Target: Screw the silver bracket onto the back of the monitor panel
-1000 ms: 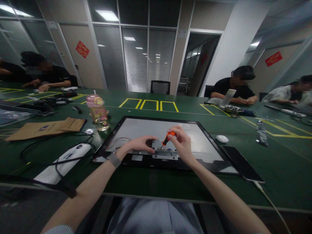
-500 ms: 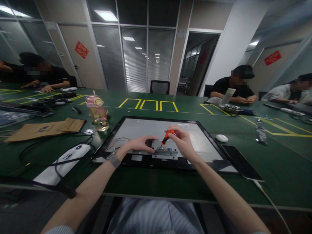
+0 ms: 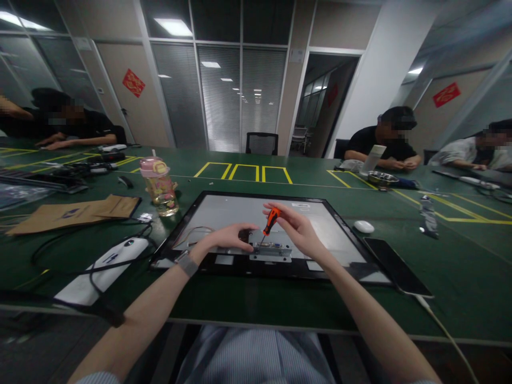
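Observation:
A flat monitor panel lies back side up on the green table, with a small metal board housing near its front edge. My right hand is closed on an orange-handled screwdriver, whose tip points down at the housing. My left hand rests on the panel just left of the housing, fingers curled against it, a watch on the wrist.
A pink-lidded bottle stands left of the panel, by brown envelopes. A white device with black cables lies front left. A phone and a white mouse are to the right. Other people sit at the far edges.
My right hand has rolled the screwdriver handle between its fingers, and the handle now stands more upright. The left hand has stayed in place on the panel.

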`<state>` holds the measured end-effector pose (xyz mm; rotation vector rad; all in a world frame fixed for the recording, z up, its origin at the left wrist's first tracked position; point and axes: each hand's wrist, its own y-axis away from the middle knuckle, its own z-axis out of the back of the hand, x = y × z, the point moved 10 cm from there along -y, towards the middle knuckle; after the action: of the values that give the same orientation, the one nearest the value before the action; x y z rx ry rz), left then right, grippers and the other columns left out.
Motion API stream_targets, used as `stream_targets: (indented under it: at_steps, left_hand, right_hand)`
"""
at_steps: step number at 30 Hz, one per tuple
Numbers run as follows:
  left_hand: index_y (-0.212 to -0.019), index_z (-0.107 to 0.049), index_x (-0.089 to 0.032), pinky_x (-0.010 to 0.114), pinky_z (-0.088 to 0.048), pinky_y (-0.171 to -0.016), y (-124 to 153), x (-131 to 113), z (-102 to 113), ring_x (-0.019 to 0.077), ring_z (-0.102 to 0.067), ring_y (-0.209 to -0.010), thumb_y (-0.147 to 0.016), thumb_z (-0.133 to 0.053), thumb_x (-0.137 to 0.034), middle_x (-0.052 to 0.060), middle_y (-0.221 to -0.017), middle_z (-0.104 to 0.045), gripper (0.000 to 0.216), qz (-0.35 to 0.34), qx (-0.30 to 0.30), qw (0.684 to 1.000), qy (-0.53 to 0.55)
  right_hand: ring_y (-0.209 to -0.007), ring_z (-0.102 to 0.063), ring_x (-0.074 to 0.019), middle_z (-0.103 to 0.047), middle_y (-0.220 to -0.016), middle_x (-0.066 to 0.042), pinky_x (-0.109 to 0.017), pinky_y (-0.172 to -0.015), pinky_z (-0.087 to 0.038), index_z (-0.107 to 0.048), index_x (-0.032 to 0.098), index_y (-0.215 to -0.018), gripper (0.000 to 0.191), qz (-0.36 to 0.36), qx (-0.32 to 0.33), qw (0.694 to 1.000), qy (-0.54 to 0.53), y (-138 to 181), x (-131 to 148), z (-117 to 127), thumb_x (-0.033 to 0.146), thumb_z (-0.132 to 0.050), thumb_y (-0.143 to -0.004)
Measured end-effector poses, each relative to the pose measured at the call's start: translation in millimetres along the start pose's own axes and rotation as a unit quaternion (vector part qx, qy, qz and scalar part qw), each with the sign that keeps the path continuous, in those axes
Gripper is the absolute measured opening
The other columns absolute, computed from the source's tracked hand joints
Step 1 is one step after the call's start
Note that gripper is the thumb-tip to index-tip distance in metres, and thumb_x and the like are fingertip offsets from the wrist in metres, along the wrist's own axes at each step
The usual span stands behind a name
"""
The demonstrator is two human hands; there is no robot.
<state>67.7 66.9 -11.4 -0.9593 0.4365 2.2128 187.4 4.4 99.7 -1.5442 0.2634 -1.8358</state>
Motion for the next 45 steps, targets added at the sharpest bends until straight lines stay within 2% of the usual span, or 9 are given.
stream_targets:
  at_steps: [7, 10, 14, 22, 30, 34, 38, 42, 45]
  left_hand:
    - [-0.130, -0.046, -0.025, 0.037, -0.034, -0.105, 0.6, -1.8, -0.4, 0.0252, -0.045, -0.124, -0.064, -0.073, -0.047, 0.004, -0.137, -0.047, 0.074, -0.012, 0.002, 1.000, 0.009]
    - [-0.130, -0.046, -0.025, 0.037, -0.032, -0.106, 0.5, -2.1, 0.2, 0.0254, -0.043, -0.126, -0.064, -0.073, -0.048, 0.004, -0.138, -0.046, 0.075, -0.011, -0.001, 1.000, 0.006]
    - [-0.130, -0.047, -0.025, 0.038, -0.027, -0.109, 0.0, 1.5, 1.2, 0.0258, -0.040, -0.128, -0.063, -0.074, -0.047, 0.003, -0.139, -0.045, 0.075, 0.000, -0.007, 1.000, -0.003]
    - [-0.131, -0.046, -0.026, 0.037, -0.033, -0.104, 1.6, -3.7, -0.5, 0.0251, -0.045, -0.123, -0.065, -0.073, -0.043, 0.004, -0.136, -0.048, 0.074, -0.007, 0.003, 1.000, 0.016]
    - [-0.128, -0.048, -0.025, 0.033, -0.031, -0.106, -0.8, -1.1, 0.0, 0.0230, -0.044, -0.125, -0.064, -0.075, -0.042, 0.003, -0.136, -0.048, 0.072, -0.019, -0.006, 1.000, 0.014]
    - [-0.129, -0.047, -0.023, 0.033, -0.032, -0.105, 0.1, -3.6, 0.0, 0.0232, -0.045, -0.123, -0.065, -0.074, -0.043, 0.003, -0.135, -0.049, 0.072, -0.021, -0.005, 1.000, 0.007]
    - [-0.128, -0.048, -0.023, 0.034, -0.032, -0.105, 0.2, -4.4, -0.2, 0.0235, -0.046, -0.122, -0.065, -0.074, -0.043, 0.003, -0.134, -0.050, 0.071, -0.018, -0.005, 1.000, 0.005]
    - [-0.128, -0.047, -0.024, 0.034, -0.034, -0.104, -0.8, -3.3, -1.9, 0.0229, -0.047, -0.121, -0.065, -0.074, -0.042, 0.003, -0.133, -0.050, 0.071, -0.023, -0.001, 0.999, 0.024]
    - [-0.128, -0.047, -0.025, 0.034, -0.035, -0.104, -0.9, -1.9, -2.1, 0.0234, -0.047, -0.121, -0.065, -0.074, -0.042, 0.003, -0.134, -0.050, 0.071, -0.019, 0.001, 0.999, 0.026]
  right_hand:
    - [-0.084, -0.060, -0.0172, -0.060, -0.095, -0.004, -0.035, -0.080, -0.052, -0.065, 0.028, -0.107, 0.029, 0.050, -0.124, 0.984, 0.117, 4.9, 3.0, 17.9, 0.024, -0.065, -0.079]
    - [-0.092, -0.060, -0.0186, -0.060, -0.100, -0.006, -0.038, -0.086, -0.050, -0.061, 0.028, -0.114, 0.030, 0.067, -0.100, 0.983, 0.142, 5.7, 12.8, 10.8, 0.022, -0.056, -0.085]
    - [-0.106, -0.058, -0.0196, -0.058, -0.116, -0.008, -0.040, -0.091, -0.049, -0.049, 0.029, -0.128, 0.039, 0.053, -0.040, 0.995, 0.069, 3.9, 12.1, 0.4, 0.021, -0.044, -0.091]
    - [-0.084, -0.057, -0.0181, -0.055, -0.090, -0.004, -0.037, -0.079, -0.048, -0.066, 0.026, -0.100, 0.022, 0.065, -0.165, 0.974, 0.143, 9.1, 9.4, 21.6, 0.024, -0.066, -0.078]
    - [-0.087, -0.058, -0.0179, -0.058, -0.092, -0.005, -0.035, -0.078, -0.050, -0.066, 0.026, -0.102, 0.021, 0.039, -0.130, 0.989, 0.055, 7.6, 14.8, 9.0, 0.024, -0.060, -0.082]
    - [-0.098, -0.061, -0.0183, -0.065, -0.102, -0.005, -0.038, -0.090, -0.048, -0.060, 0.028, -0.112, 0.025, 0.012, -0.079, 0.997, -0.009, 4.7, 9.1, 1.9, 0.026, -0.050, -0.089]
    - [-0.111, -0.056, -0.0199, -0.060, -0.115, -0.006, -0.040, -0.097, -0.043, -0.062, 0.027, -0.111, 0.024, 0.002, -0.034, 0.999, -0.038, 2.0, 4.9, -1.7, 0.027, -0.051, -0.089]
    - [-0.095, -0.059, -0.0178, -0.058, -0.102, -0.005, -0.034, -0.082, -0.051, -0.068, 0.026, -0.095, 0.016, 0.007, -0.087, 0.994, -0.058, 2.0, -0.6, 9.7, 0.026, -0.065, -0.079]
    - [-0.084, -0.061, -0.0157, -0.061, -0.091, -0.003, -0.032, -0.076, -0.052, -0.068, 0.025, -0.095, 0.016, 0.002, -0.112, 0.993, -0.046, 3.4, -4.1, 13.8, 0.026, -0.064, -0.080]
